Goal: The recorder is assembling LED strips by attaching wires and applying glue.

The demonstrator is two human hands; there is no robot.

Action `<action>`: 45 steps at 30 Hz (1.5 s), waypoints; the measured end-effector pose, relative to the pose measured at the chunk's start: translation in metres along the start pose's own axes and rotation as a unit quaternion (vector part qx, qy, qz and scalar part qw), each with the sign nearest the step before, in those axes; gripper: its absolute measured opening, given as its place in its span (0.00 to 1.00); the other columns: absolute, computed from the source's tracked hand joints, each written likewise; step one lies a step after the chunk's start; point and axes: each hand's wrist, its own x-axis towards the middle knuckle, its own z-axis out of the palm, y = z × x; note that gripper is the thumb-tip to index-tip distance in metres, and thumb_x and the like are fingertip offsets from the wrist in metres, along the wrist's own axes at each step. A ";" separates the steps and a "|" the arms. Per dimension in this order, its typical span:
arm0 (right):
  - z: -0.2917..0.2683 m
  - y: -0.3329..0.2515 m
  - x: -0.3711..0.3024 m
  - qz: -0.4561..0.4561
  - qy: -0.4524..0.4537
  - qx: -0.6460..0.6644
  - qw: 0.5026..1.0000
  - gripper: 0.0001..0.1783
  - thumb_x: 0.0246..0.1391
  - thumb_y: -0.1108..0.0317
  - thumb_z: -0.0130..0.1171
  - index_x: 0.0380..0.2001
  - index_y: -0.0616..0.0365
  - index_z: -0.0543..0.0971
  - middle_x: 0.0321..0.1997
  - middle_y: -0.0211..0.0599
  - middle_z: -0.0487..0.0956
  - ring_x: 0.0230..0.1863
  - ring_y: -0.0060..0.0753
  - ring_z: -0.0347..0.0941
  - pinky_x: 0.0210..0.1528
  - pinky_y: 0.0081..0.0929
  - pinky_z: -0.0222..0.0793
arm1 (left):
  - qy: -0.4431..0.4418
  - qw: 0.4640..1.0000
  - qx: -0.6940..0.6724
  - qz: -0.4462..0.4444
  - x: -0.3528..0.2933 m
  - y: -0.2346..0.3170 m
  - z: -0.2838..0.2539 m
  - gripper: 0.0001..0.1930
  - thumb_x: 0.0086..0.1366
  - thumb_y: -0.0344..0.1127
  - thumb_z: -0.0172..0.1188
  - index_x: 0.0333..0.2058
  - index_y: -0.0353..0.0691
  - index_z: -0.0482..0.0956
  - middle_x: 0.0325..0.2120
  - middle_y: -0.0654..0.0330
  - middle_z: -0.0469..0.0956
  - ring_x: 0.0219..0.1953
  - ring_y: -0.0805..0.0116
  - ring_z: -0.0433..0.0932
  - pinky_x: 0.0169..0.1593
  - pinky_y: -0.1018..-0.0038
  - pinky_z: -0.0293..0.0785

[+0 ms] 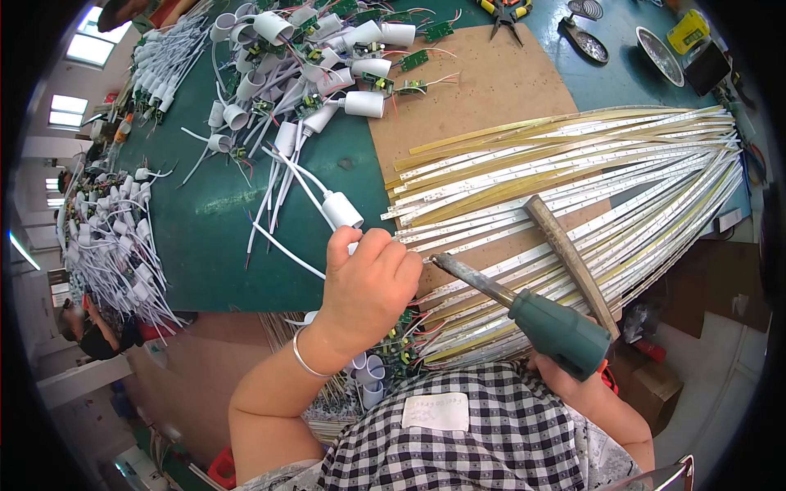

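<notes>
My left hand [370, 282] is closed beside the near ends of the LED strips [483, 184], its fingers pinched on something too small to make out. A white plastic cap [342, 210] with a white cable lies just beyond its thumb. My right hand [561, 378], partly hidden by the tool, grips a soldering iron [565, 331] with a dark green handle. The iron's tip [440, 259] points left and sits close to my left fingertips, near a strip end. Long white and yellow strips fan across the brown board [491, 74] to the right.
A wooden bar [573, 266] lies across the strips. White caps with cables and small green circuit boards [413, 60] are heaped at the far left. Pliers [506, 18], a small dark dish [585, 41] and a metal bowl [660, 56] lie at the back. Another person [90, 327] is at left.
</notes>
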 end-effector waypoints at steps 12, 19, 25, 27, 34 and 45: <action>0.003 0.007 -0.001 0.040 0.009 -0.017 0.999 0.20 0.44 0.71 0.67 0.44 0.61 0.80 0.48 0.43 0.80 0.53 0.48 0.71 0.56 0.40 0.66 | -0.003 1.000 -0.019 -0.001 0.005 -0.002 -0.001 0.10 0.44 0.29 0.66 0.28 0.45 0.78 0.25 0.68 0.72 0.38 0.65 0.72 0.49 0.61 0.57; 0.001 0.000 -0.002 0.049 0.009 -0.012 0.999 0.20 0.45 0.71 0.67 0.44 0.62 0.80 0.46 0.43 0.80 0.53 0.49 0.72 0.56 0.41 0.65 | -0.017 1.000 -0.024 0.006 0.008 -0.001 -0.005 0.10 0.44 0.29 0.66 0.27 0.44 0.77 0.25 0.68 0.71 0.38 0.65 0.71 0.49 0.60 0.57; 0.000 0.001 0.001 -0.001 0.015 0.077 0.997 0.17 0.50 0.72 0.64 0.44 0.64 0.78 0.38 0.40 0.81 0.37 0.36 0.79 0.43 0.33 0.74 | -0.023 0.999 -0.029 0.008 0.008 -0.002 -0.005 0.09 0.44 0.29 0.66 0.26 0.44 0.77 0.24 0.67 0.71 0.38 0.64 0.71 0.49 0.60 0.57; 0.000 0.004 0.001 -0.023 0.017 0.106 0.994 0.20 0.54 0.71 0.60 0.50 0.66 0.73 0.43 0.41 0.79 0.32 0.32 0.79 0.37 0.29 0.75 | -0.023 0.999 -0.030 0.009 0.008 -0.002 -0.005 0.08 0.44 0.29 0.66 0.26 0.44 0.77 0.24 0.67 0.71 0.38 0.64 0.71 0.49 0.60 0.57; 0.005 0.018 -0.002 -0.081 0.028 0.125 0.989 0.29 0.58 0.70 0.53 0.61 0.68 0.64 0.54 0.47 0.76 0.27 0.32 0.78 0.32 0.26 0.76 | -0.014 1.000 -0.017 0.011 0.007 -0.005 -0.002 0.08 0.45 0.29 0.65 0.25 0.44 0.77 0.24 0.67 0.72 0.39 0.65 0.71 0.50 0.60 0.56; 0.003 0.004 -0.014 -0.034 0.100 0.187 0.977 0.28 0.51 0.75 0.48 0.58 0.66 0.66 0.52 0.47 0.76 0.25 0.32 0.76 0.29 0.27 0.74 | -0.012 1.000 0.023 0.016 0.006 -0.004 -0.001 0.05 0.48 0.31 0.64 0.25 0.45 0.77 0.24 0.68 0.72 0.38 0.66 0.72 0.53 0.59 0.56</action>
